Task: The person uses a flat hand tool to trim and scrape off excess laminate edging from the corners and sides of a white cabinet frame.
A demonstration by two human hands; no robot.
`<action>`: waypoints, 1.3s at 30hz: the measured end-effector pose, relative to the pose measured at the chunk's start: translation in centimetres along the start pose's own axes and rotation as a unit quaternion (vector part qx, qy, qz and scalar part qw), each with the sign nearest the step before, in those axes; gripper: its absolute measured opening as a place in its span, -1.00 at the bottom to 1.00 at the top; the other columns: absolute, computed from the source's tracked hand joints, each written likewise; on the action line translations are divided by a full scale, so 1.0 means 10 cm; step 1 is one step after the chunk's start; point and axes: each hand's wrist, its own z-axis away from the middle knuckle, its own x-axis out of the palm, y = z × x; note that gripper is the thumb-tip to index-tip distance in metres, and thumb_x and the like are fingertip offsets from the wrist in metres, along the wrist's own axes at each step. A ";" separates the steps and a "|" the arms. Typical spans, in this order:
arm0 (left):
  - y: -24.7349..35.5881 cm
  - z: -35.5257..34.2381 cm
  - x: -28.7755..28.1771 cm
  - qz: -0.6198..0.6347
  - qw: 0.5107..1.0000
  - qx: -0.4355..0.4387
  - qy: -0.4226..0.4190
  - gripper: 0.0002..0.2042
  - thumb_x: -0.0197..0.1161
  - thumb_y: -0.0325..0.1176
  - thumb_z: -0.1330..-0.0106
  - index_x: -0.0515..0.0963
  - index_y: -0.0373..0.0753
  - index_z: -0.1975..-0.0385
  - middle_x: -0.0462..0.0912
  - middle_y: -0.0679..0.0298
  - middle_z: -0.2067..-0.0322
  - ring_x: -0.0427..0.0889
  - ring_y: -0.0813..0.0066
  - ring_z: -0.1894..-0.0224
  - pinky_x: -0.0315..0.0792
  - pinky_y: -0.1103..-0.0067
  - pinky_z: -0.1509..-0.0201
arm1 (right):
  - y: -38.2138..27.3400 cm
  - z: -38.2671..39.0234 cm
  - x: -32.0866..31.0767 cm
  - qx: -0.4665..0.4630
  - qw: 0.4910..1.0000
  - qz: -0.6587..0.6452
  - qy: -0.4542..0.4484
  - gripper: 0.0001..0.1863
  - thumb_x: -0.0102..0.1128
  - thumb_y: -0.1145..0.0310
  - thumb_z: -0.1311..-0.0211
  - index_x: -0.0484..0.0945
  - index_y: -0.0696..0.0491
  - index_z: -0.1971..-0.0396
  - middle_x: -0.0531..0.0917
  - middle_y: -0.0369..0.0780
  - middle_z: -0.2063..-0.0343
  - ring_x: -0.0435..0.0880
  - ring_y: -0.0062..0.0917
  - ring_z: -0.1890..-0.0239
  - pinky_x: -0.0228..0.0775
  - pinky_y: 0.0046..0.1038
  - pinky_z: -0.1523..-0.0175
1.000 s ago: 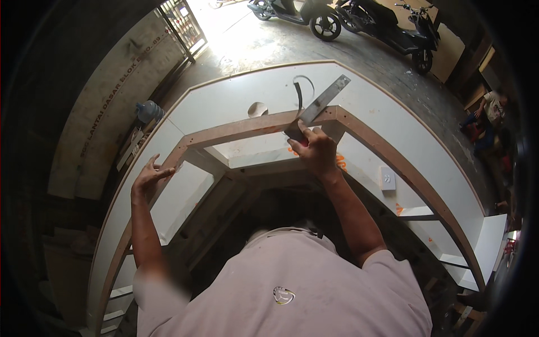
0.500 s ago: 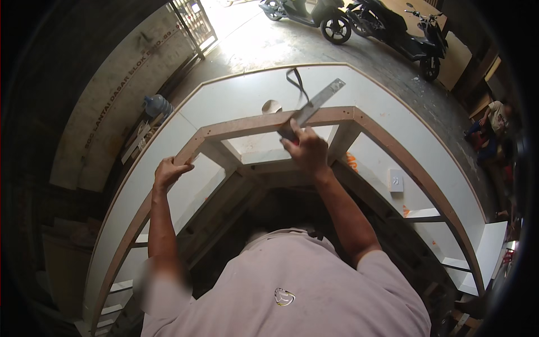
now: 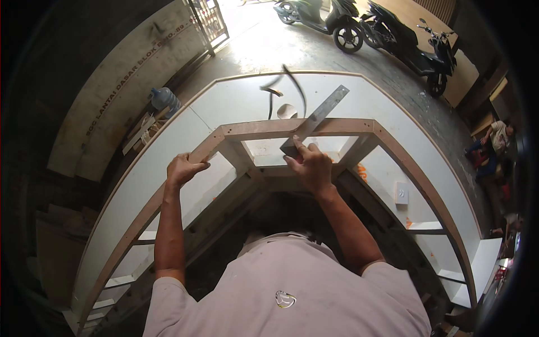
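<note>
My right hand (image 3: 312, 168) is closed on the dark stock of a try square (image 3: 327, 106). Its steel blade lies slantwise across the front rail of an angled wooden frame (image 3: 255, 128) and points away to the right. To the left, my left hand (image 3: 187, 169) is wrapped round the same frame just below its left corner, thumb on the upper edge. Beyond the rail, thin dark curled strips (image 3: 298, 90) rise near the blade; they are smeared, and what they hang from cannot be made out. A round pale piece (image 3: 287, 111) sits behind the rail.
A curved white panel (image 3: 415, 132) with a brown edge surrounds the frame. On its right inner side is a small white box (image 3: 401, 193). Motorcycles (image 3: 404, 42) stand on the floor beyond; a water jug (image 3: 165, 101) is at the left. A person (image 3: 498, 140) sits far right.
The whole view has shifted, bringing the frame slightly lower. Both hands keep their holds on the frame and the try square. The dark strips have changed shape and spread out.
</note>
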 end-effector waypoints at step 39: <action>-0.03 0.00 -0.07 -0.034 0.997 -0.027 -0.068 -0.31 0.45 0.22 0.21 0.72 -0.30 0.21 0.76 0.03 0.34 0.75 0.20 0.24 0.55 0.40 0.09 | -0.93 -0.08 0.75 0.027 0.999 -0.017 -0.012 -0.34 0.40 -0.02 -0.06 0.62 -0.02 -0.16 0.65 -0.08 0.39 0.73 -0.21 0.40 0.60 -0.16 0.31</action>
